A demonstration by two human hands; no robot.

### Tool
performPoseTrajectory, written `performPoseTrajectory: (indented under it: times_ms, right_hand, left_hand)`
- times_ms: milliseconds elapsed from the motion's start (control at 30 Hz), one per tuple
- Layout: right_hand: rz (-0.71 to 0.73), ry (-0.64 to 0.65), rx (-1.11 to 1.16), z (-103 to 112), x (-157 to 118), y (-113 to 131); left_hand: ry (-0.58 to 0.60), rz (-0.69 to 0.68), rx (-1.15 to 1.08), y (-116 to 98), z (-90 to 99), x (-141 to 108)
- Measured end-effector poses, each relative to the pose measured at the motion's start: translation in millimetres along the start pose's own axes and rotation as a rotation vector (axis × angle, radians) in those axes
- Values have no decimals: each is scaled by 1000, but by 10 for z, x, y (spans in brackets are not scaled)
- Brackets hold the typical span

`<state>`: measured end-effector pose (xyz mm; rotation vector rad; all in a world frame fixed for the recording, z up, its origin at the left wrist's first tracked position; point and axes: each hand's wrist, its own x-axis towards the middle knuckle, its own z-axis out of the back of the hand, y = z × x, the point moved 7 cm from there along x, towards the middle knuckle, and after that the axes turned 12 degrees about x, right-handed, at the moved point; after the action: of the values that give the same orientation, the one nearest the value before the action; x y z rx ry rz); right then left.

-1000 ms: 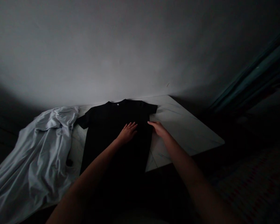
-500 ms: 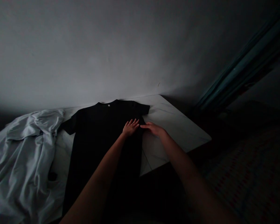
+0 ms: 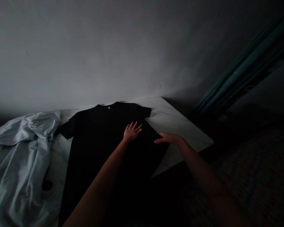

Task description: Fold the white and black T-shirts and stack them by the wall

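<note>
A black T-shirt (image 3: 97, 132) lies spread out on a white marbled table (image 3: 182, 126), its collar with a small white label toward the wall. My left hand (image 3: 132, 131) rests on the shirt's chest with its fingers spread, holding nothing. Further right, my right hand (image 3: 168, 138) grips the side edge of the shirt between thumb and fingers. That edge is drawn out to the right in a point. The lower part of the shirt fades into shadow.
A crumpled light grey cloth (image 3: 21, 157) covers the left part of the table. Behind the table stands a grey wall (image 3: 97, 53). Teal fabric (image 3: 227, 83) hangs at the right, above a dark patterned surface (image 3: 255, 176).
My right hand has moved right and slightly nearer, pulling the shirt's side edge outward. My left hand has stayed on the shirt, its fingers a little wider apart.
</note>
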<state>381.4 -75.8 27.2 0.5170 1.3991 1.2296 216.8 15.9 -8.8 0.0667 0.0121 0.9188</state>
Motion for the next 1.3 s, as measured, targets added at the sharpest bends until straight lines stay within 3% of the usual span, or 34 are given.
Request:
performPoseTrajectory:
  times_ms: [100,233,300,367,433,533,633,700,733,800,867,900,967,1033,1067,1100,1200,1300]
  right_hand:
    - [-117,65,-55,41,-260,-215]
    - [88,-34,15,-16,-556,-251]
    - [206,-138,33,-41,-676,-230]
    - [229,-249,2,-29,-770,-271]
    - [155,-247,-22,-26,-834,-393]
    - [-43,-78,-75,-23,-946,-657]
    - [-261,-53,-315,127,-1074,-834]
    - [-300,-163,-519,239,-1059,-736]
    - [-254,-240,-598,245,-996,-600]
    - [-41,-412,-676,111,-773,-207]
    - [230,-534,-654,-209,-471,186]
    - [345,-559,-625,-401,-306,326]
    - [519,-407,-603,-835,41,447]
    - [538,-255,-648,-1069,278,339]
    - [502,-245,-684,-1053,334,227]
    - [444,-289,-718,-945,349,97]
    - [252,-543,-767,-361,231,-247]
    - [156,-650,-734,93,207,-295]
  left_hand:
    - [-27,29,-7,-9,30,-20]
    - [-65,50,-3,-16,60,-53]
    - [-80,49,2,-23,66,-63]
    - [-89,49,4,-27,70,-70]
    - [-87,50,1,-30,73,-77]
    - [-90,47,2,-38,98,-92]
    - [-99,49,7,-49,142,-106]
    - [-95,52,1,-63,161,-118]
    - [-88,55,-5,-72,164,-131]
    - [-77,63,-17,-88,163,-186]
    - [-77,66,-15,-86,160,-309]
    - [-75,61,-5,-67,154,-406]
    - [-56,32,30,29,126,-686]
    - [-37,19,74,254,78,-1095]
    - [-38,32,96,420,50,-1343]
    - [-49,64,114,618,21,-1613]
    - [-84,207,151,1267,-108,-2433]
    - [-24,317,136,1791,-277,-2932]
